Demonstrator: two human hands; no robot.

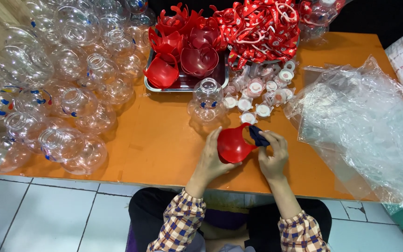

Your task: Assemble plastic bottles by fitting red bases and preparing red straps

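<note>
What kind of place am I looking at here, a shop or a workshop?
Most likely a small hand-assembly workshop. A heap of identical clear plastic bottles covers the orange table, a metal tray holds red plastic cups, and both hands work on one red cup.

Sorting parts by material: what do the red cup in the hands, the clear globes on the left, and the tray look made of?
Red cup, held by the left hand: looks like glossy moulded plastic, going by its highlights. Clear globes: transparent plastic, probably thin-walled; see-through with glare, threaded necks. Tray: likely metal, with a shiny silvery rim.
</note>
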